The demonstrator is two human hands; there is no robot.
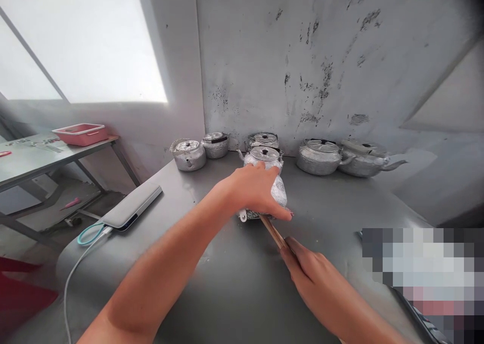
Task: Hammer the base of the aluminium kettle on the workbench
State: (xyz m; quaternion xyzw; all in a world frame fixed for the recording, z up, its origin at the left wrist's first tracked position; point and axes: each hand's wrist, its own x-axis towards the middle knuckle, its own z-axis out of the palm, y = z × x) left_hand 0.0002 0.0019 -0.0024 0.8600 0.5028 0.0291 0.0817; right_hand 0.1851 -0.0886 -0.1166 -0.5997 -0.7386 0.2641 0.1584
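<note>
right grip (307, 264) closed around a wooden stick (273, 231), far end hidden by spread left grip (254, 189), hold unclear

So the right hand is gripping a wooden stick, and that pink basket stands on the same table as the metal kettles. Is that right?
Not quite: in the head view, the pink basket stands on a separate table at the left, not with the metal kettles. The right hand does grip a wooden stick.
</note>
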